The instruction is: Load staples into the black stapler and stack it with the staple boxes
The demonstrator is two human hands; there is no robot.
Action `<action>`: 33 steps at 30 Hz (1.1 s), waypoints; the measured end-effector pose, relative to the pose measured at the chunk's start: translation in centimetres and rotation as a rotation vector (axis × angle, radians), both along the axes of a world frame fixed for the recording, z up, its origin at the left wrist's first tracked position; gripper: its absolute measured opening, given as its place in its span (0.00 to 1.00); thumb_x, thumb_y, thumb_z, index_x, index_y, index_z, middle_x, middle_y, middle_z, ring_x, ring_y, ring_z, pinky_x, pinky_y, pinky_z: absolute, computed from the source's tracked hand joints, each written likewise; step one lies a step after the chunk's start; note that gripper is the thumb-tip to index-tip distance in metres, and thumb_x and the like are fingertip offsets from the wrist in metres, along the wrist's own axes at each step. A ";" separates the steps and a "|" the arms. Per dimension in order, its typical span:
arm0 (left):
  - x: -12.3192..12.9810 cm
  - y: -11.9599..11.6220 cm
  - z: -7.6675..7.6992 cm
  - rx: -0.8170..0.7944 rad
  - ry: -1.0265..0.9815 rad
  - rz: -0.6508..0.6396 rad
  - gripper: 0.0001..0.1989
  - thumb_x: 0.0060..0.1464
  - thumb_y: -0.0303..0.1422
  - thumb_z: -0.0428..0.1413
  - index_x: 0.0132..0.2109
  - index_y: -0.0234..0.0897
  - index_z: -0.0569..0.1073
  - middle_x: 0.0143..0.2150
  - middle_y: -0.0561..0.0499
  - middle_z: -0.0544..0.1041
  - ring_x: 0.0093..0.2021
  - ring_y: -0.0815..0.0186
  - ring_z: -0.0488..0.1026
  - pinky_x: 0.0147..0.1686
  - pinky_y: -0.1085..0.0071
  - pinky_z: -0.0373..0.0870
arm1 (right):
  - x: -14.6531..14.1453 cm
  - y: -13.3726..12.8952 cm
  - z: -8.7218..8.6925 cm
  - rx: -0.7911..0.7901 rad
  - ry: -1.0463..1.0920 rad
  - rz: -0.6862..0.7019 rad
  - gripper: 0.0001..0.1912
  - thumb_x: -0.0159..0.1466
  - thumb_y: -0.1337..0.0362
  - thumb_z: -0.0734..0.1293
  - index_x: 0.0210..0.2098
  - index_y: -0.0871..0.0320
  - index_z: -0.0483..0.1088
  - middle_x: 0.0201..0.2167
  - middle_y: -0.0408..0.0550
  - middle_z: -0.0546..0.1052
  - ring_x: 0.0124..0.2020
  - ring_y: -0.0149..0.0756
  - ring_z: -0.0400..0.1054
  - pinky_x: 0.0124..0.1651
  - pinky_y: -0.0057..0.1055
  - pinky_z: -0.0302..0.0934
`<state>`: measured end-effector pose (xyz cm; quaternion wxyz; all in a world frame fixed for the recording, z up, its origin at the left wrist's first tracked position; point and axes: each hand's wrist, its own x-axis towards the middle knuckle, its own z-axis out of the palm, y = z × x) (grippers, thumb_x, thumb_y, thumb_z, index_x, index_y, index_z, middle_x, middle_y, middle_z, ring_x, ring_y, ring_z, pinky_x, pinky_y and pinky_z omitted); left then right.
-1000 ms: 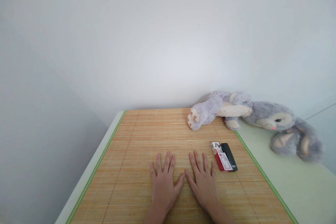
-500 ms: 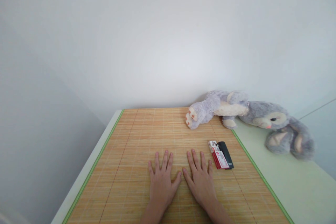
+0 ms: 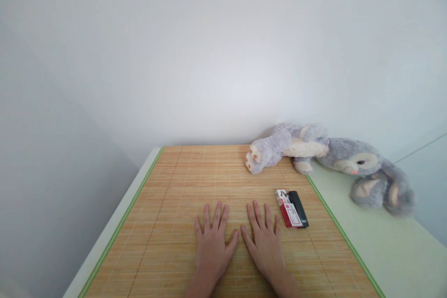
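My left hand (image 3: pixel 213 244) lies flat on the bamboo mat (image 3: pixel 167 247), fingers spread and nothing in them. Beside it, my right hand (image 3: pixel 266 244) also rests palm down with its fingers apart; the two thumbs point toward each other with a small gap. Just beyond the right fingertips lies a small red and white box (image 3: pixel 289 209), apart from the hand. A black stapler (image 3: pixel 298 209) lies against the box's right side.
A grey plush rabbit (image 3: pixel 307 148) lies on its side along the back right, partly off the mat. The pale green tabletop (image 3: pixel 377 242) shows right of the mat's green edge. A white wall (image 3: pixel 223 56) rises behind.
The whole view has shifted slightly, so everything appears a little lower and to the left. Both hands stay flat on the mat, and no object has moved.
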<state>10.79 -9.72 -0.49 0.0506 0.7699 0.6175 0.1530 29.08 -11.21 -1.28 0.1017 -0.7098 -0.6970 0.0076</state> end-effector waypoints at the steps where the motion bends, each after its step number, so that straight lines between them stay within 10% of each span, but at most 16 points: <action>1: 0.0 0.0 0.0 0.001 -0.001 0.003 0.39 0.64 0.48 0.53 0.76 0.56 0.47 0.78 0.56 0.50 0.79 0.42 0.33 0.72 0.30 0.30 | 0.0 0.0 0.0 -0.001 0.000 -0.001 0.36 0.73 0.47 0.54 0.77 0.46 0.41 0.78 0.43 0.43 0.78 0.60 0.30 0.73 0.70 0.28; 33: 1.1 0.5 -0.2 0.030 0.091 0.070 0.35 0.66 0.52 0.47 0.76 0.55 0.48 0.79 0.60 0.46 0.79 0.43 0.36 0.72 0.33 0.34 | -0.9 0.2 0.2 -0.005 -0.086 -0.060 0.37 0.73 0.46 0.56 0.77 0.49 0.44 0.79 0.47 0.41 0.78 0.62 0.25 0.73 0.71 0.25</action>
